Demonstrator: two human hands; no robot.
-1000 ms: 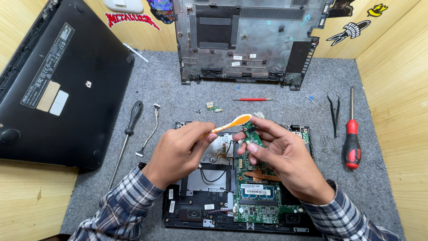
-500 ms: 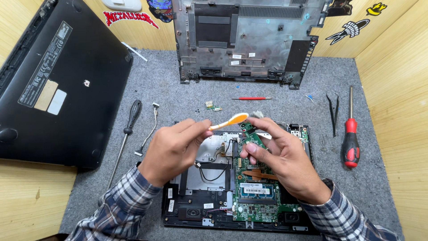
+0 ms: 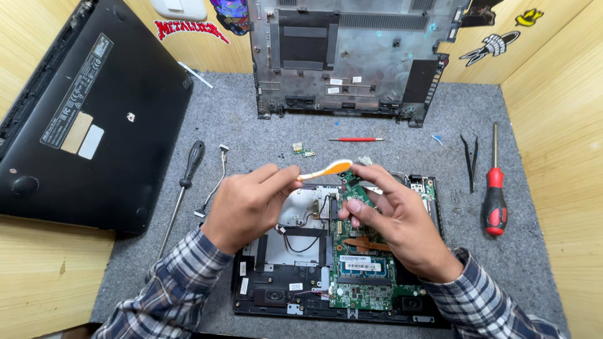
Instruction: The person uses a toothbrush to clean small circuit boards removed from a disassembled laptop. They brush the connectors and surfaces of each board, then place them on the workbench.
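Pinched by both hands, orange ribbon cable (image 3: 326,168) (ends hidden by fingers)

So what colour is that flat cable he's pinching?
Orange and white; the cable shows best in the head view.

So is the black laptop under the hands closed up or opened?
Opened: the black laptop shows its green circuit board bare; its grey cover leans apart.
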